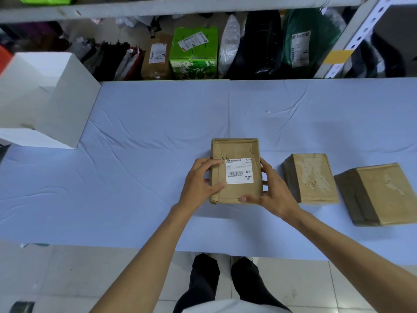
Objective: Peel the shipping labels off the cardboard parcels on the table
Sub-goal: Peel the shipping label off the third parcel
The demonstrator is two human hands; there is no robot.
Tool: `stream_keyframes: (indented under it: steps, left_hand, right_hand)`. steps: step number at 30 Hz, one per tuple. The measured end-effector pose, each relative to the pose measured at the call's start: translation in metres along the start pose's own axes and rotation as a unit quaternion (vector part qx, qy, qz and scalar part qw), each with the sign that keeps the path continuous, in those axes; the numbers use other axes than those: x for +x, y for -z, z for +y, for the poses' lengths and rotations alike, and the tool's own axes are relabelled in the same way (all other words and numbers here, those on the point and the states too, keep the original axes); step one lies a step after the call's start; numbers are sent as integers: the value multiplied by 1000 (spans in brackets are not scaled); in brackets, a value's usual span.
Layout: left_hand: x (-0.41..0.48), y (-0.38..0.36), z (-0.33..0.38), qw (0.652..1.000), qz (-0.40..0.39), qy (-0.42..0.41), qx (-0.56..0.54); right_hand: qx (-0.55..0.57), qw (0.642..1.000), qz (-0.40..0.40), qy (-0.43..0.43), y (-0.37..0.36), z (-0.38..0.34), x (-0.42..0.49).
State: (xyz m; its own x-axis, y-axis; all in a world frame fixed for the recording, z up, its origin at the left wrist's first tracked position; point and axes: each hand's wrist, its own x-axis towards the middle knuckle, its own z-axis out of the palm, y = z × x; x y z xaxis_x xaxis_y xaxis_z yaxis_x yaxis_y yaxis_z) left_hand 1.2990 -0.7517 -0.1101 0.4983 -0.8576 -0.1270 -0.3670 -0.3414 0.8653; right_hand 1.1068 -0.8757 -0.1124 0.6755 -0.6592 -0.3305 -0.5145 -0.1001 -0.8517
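Left hand (199,181) and right hand (274,190) snug around creased brown cardboard parcel (235,147), flat white rectangular label (239,171) between.

place: parcel depot or courier storeroom | slotted-angle steel rack (360,35) | under its shelf a row of shipments, some labelled: green carton (194,57), brown box (155,68), green poly mailer (320,28), black bag (261,41) | long table (146,123) in blue cloth | cardboard parcel (234,150) with barcode shipping label (239,171) on it | tiled floor (67,279)
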Motion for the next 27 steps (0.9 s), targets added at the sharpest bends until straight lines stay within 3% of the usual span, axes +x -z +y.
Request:
stream_keyframes:
  steps: [6,16,27]
  left_hand:
    - [15,6,4,994,-32,-16,101]
    - [21,11,7,985,-63,-34,158]
    - [16,2,3,982,-24,-35,186]
  right_hand:
    - [-13,1000,-3,7,1,-1,2]
    - [-10,1000,-8,8,1,-3,2]
    - [-6,1000,-12,13,1,-8,1]
